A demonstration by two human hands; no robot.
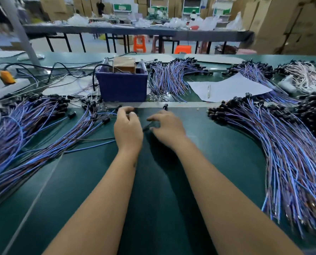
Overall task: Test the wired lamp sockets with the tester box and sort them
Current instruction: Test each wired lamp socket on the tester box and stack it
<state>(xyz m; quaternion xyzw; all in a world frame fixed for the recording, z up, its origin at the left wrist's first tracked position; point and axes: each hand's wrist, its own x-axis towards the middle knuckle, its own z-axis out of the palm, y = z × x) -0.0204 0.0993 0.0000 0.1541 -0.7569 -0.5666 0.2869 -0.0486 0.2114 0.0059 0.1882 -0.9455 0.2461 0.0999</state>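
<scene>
Both hands meet just near of the tester box (pixel 123 85): left hand (pixel 128 127) curled on a black socket (pixel 119 108), right hand (pixel 167 126) with fingers loosely spread over a blurred dark piece, hold unclear. Sockets look light and hard, their wires limp and apt to tangle; best held by the socket body. Wire piles (pixel 291 159) flank both sides, paper (pixel 227 88) lies far right; nothing blocks the box.
</scene>
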